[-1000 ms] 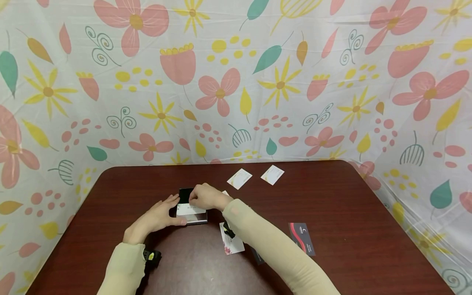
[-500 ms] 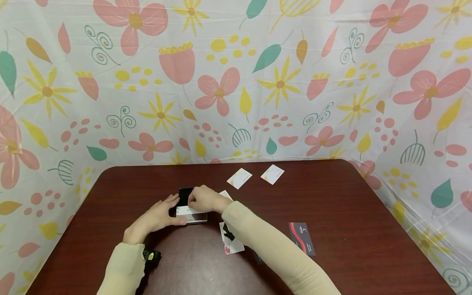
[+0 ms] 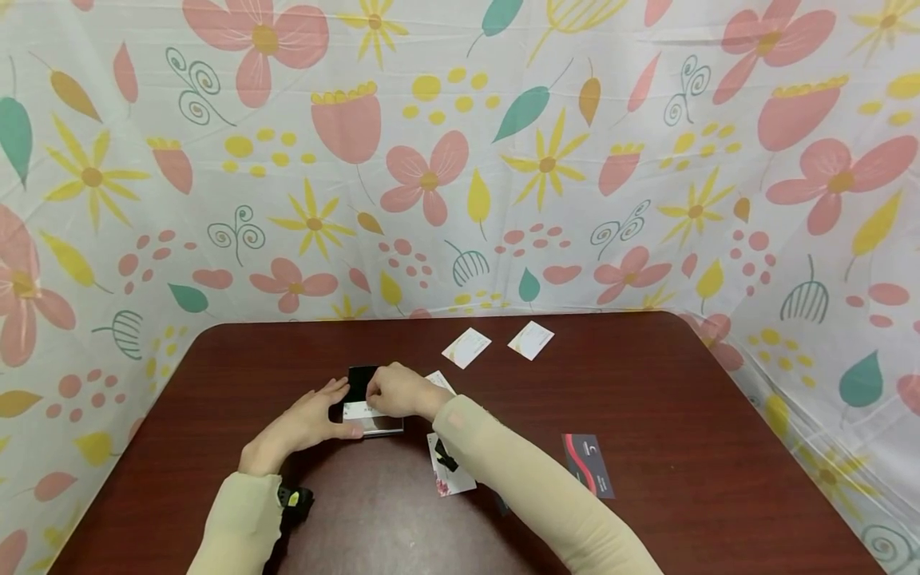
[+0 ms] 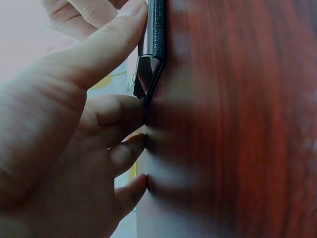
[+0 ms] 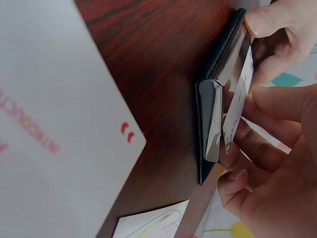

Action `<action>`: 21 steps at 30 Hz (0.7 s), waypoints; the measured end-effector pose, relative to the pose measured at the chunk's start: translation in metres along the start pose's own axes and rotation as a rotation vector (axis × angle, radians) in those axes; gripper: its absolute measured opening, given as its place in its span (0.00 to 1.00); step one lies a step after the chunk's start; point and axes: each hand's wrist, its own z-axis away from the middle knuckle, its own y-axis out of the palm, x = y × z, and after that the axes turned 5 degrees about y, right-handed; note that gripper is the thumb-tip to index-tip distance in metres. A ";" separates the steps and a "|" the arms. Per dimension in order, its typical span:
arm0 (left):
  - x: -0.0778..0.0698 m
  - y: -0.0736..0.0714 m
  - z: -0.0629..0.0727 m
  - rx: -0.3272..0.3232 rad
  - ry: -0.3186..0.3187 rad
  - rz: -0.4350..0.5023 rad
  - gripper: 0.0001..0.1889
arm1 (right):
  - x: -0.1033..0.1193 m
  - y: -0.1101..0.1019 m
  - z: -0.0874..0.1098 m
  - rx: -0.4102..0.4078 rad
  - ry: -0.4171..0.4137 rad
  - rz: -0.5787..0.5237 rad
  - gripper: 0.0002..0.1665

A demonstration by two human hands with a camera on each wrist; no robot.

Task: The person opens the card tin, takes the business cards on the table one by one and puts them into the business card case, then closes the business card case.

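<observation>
One white card (image 3: 357, 410) sits pinched in my right hand (image 3: 400, 391) over the two o'clock side of the open card case (image 3: 384, 426), which lies at ten o'clock from the middle of the dark table (image 3: 690, 479) while my left hand (image 3: 305, 419) grips its nine o'clock side between thumb and fingers. A slimmer strip of the card shows now than a second ago, a sign, I judge, that it is settling closer to the case, though I cannot tell whether its edge is inside.

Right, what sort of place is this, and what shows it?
Probably an indoor recording set-up: a flowered cloth hangs behind a wood-grained table, and black wrist devices are being worn.
</observation>
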 end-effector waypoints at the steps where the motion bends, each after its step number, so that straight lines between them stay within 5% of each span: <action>1: 0.000 0.000 0.000 0.001 0.001 -0.002 0.53 | 0.000 0.000 0.000 0.001 -0.004 0.003 0.09; 13: 0.002 0.001 -0.001 0.002 0.007 0.003 0.52 | 0.001 -0.005 0.007 -0.015 -0.044 0.045 0.13; 21: 0.000 0.000 -0.002 0.006 -0.030 0.012 0.53 | -0.008 -0.034 0.014 0.002 -0.034 0.079 0.18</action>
